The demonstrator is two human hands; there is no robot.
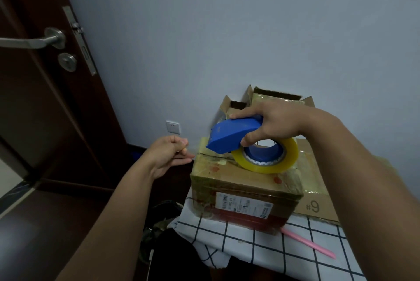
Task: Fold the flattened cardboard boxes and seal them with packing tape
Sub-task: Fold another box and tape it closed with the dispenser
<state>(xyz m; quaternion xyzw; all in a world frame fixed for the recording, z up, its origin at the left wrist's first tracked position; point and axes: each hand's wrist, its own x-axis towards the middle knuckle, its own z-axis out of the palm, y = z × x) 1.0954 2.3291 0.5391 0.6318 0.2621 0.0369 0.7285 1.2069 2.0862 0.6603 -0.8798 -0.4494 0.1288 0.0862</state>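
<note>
Taping the closed box on the table

Right hand point(276, 121), grip curled round the blue tape dispenser point(234, 136), holds it on top of the cardboard box point(245, 189); left hand point(169, 152), just left of it, pinches the clear tape end point(193, 144). Beyond, an open box point(276, 95) by the wall.

The shipping label point(244, 205) on the front of the cardboard box point(245, 189) is too small to read, the right hand point(270, 121) hides the handle of the tape dispenser point(236, 133), and the door point(34, 76) is cut off by the left edge.
</note>
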